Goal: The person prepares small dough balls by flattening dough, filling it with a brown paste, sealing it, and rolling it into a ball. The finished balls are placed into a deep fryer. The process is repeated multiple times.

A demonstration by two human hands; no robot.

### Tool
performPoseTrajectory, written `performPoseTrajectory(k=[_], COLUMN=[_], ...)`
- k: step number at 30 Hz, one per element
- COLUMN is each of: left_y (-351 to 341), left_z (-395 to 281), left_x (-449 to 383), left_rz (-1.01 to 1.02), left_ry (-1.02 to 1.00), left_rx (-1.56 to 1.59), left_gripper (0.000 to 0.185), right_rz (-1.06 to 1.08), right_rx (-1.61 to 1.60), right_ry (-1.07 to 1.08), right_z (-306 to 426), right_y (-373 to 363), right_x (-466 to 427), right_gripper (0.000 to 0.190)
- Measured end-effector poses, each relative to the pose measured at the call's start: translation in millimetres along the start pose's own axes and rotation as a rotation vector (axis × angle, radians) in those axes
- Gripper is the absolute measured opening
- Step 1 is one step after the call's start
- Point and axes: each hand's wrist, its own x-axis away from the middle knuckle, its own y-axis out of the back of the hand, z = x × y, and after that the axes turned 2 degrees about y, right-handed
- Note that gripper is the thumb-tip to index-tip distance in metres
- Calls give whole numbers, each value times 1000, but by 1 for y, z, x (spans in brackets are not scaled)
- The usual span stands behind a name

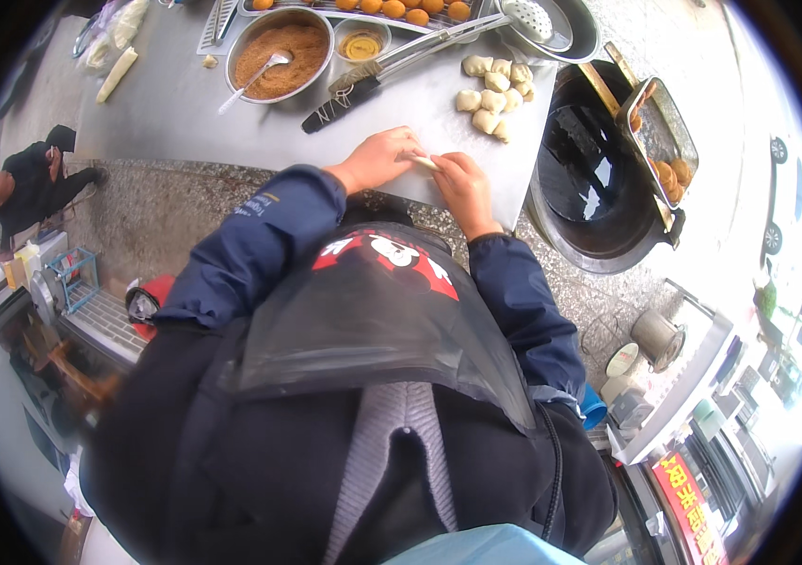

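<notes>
Between my left hand (pixel 390 159) and my right hand (pixel 463 185), a small pale piece of dough (pixel 425 163) is held by the fingertips of both, over the near edge of the metal table (pixel 246 138). Several pale dough lumps (pixel 493 101) lie in a cluster beyond my right hand. Farther off, a steel bowl (pixel 230 70) of brown crumbly filling (pixel 295 53) has a spoon (pixel 260 75) in it. A small bowl of yellow liquid (pixel 361 46) stands beside that bowl. A long roll of dough (pixel 117 75) rests at the table's far left.
A wok of dark oil (pixel 584 166) stands right of the table, with a metal tray (pixel 690 145) of fried pieces at its rim. Long-handled tools, one a perforated skimmer (pixel 528 19), lie across the table. A person (pixel 34 180) is at the far left.
</notes>
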Motion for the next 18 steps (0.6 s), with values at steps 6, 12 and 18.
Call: performPoseTrajectory(k=[6,12,18], left_y=[3,5,-4], left_z=[-60,-95,-124], left_x=[31,5,-30], left_rz=[55,105,236], left_ry=[-40,-131,-288], left_rx=[518,277,73], left_gripper=[31,27,30], right_rz=[-143,-152,-303], right_rx=[-176,-70,-79], right_ry=[-61,-99,-170], right_z=[57,72,67], right_y=[47,83,107], right_x=[20,22,35], right_gripper=[29,29,32])
